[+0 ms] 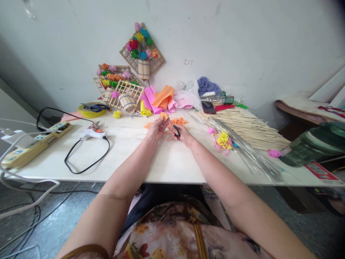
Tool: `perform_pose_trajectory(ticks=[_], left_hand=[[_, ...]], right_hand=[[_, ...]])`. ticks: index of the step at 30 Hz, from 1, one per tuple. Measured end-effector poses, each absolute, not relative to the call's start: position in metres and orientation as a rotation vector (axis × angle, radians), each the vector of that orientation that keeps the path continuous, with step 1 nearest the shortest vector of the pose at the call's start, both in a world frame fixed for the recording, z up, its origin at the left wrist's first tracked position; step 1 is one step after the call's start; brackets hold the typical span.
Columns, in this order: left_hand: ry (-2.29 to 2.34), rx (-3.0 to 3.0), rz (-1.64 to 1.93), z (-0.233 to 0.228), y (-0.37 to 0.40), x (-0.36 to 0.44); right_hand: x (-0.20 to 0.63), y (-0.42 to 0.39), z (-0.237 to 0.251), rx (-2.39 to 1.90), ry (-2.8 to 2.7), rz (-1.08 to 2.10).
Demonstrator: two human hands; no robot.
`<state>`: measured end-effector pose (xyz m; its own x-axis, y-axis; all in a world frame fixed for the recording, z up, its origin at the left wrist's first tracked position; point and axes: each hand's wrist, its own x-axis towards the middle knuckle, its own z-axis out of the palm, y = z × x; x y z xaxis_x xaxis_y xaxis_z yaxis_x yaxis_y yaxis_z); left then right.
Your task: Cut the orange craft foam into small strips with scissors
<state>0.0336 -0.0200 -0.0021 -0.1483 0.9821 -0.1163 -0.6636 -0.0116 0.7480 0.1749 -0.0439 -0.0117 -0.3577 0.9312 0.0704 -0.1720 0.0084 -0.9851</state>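
Small orange felt piece (163, 116) pinched in the fingers of the left hand (156, 129), held just above the pale surface (129, 151) near its middle. Scissors (172, 126) gripped by the right hand (184, 135), fingers closed through the dark handles, blades angled up toward the felt and meeting its edge. Orange scraps (179, 121) scattered just behind both hands. Further back, rolled sheets of pink and orange felt (159, 99); to the right, a bundle of wooden sticks (242, 126), thin wires (242, 147) and a yellow felt flower (223, 138). To the left, a glue gun (90, 134) with its black cord, and a power strip (35, 144) close to the edge.

Likely risk: blades very near the left fingertips, so a slip or an overlong snip could nick skin. Such a small piece could also twist in the pinch and cut crooked, or drop among the scraps.
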Motion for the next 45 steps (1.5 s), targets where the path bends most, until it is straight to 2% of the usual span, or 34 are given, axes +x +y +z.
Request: perform_pose_trajectory(ticks=[45], left_hand=[[0.754, 0.395, 1.576, 0.0010, -0.0218, 0.0351]], right_hand=[[0.1732, -0.0405, -0.0142, -0.834, -1.365, 1.482]])
